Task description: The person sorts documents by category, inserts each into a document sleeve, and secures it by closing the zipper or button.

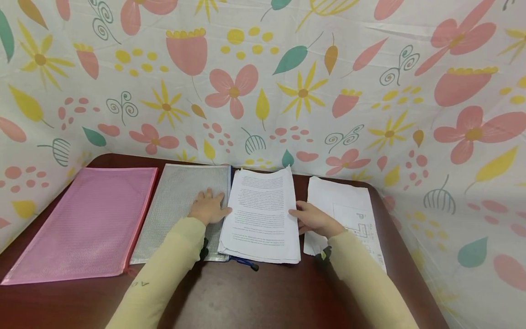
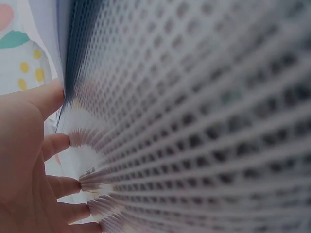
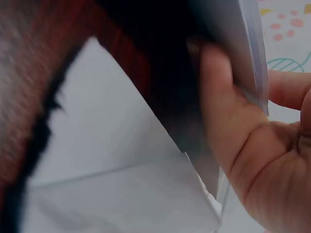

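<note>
A stack of printed sheets lies in the middle of the table, partly over the right edge of a grey mesh zipper pouch. My left hand rests with spread fingers on the pouch, its thumb touching the stack's left edge. The left wrist view shows those fingertips pressing on the ribbed mesh. At the stack's right edge my right hand grips the sheets, thumb on top and other fingers underneath. In the right wrist view the paper edge sits between thumb and fingers.
A pink mesh zipper pouch with a red edge lies at the left. White sheets with a printed diagram lie at the right, partly under the right forearm. A blue zipper pull sticks out below the stack. Behind the table hangs a flowered cloth.
</note>
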Demonstrator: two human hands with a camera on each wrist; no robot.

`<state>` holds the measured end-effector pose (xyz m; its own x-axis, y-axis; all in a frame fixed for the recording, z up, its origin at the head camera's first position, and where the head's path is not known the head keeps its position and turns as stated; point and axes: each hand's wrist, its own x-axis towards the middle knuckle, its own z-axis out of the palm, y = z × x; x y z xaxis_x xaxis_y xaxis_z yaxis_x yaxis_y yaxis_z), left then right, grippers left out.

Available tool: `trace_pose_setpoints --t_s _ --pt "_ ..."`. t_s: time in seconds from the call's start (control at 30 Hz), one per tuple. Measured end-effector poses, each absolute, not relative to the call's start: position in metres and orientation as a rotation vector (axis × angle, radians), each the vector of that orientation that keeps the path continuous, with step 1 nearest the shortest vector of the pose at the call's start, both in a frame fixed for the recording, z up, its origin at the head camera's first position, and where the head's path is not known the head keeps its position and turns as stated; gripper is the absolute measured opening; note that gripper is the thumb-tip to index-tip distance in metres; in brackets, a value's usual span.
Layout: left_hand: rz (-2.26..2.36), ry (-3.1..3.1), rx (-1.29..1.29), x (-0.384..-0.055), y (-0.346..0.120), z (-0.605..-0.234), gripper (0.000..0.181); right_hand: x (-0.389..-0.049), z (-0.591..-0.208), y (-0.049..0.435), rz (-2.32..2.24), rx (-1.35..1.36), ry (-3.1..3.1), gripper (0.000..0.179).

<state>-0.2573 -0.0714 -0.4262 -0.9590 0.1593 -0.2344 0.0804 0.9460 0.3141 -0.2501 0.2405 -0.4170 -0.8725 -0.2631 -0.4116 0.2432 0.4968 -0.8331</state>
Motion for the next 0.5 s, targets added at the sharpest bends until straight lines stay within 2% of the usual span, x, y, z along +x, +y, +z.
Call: trace_pose_setpoints --t_s 0.23,0.5 --pt "0.478 2.830 0.190 -0.260 -0.071 -0.430 0.068 -0.243 -0.421 0.244 -1.473 0.048 2.203 0.039" --pt "0.514 2.883 0.163 -0.263 -0.064 -0.435 0.068 -0.242 -0.425 0.257 -1.545 0.141 2.328 0.039"
